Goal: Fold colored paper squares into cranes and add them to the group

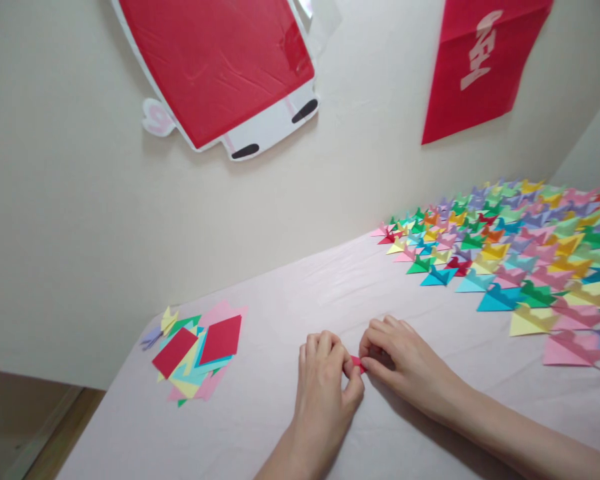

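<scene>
A small folded piece of red paper (358, 364) is pinched between my two hands, low over the pale tabletop. My left hand (327, 377) grips its left end with thumb and forefinger, the other fingers curled. From the right, my right hand (397, 350) closes thumb and fingertips on the other end. Only a sliver of the paper shows; the fingers cover the rest, so its exact fold cannot be made out.
Many colourful folded paper cranes (500, 297) stand in rows at the right. Left of my hands lies a pile of coloured paper squares (221, 339), with a few folded pieces (169, 321) beside it. The table (280, 300) meets a wall (220, 220) bearing red decorations (215, 60).
</scene>
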### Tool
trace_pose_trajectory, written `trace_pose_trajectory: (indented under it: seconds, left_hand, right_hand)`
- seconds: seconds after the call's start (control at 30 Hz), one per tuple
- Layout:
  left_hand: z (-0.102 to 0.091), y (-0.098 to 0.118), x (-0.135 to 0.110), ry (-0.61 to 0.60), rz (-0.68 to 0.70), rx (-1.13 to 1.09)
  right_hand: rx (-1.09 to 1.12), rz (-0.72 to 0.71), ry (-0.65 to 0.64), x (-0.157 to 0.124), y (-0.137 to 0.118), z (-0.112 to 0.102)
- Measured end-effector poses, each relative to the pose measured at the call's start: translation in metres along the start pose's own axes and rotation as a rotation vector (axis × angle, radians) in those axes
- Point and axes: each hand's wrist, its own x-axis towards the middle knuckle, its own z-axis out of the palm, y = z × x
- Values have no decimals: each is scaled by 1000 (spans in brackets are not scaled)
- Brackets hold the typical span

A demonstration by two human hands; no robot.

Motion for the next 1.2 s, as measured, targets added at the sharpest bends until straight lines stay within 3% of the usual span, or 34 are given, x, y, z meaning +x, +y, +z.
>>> trace_pose_trajectory:
  seconds: [0.7,1.2]
  left_hand:
    - [-1,3,1,5,-11,34]
    - [-1,3,0,7,-15,15]
  right_hand:
    - [83,-40,-63,-1,9,-5]
    - [-76,4,20,-2,-3,3]
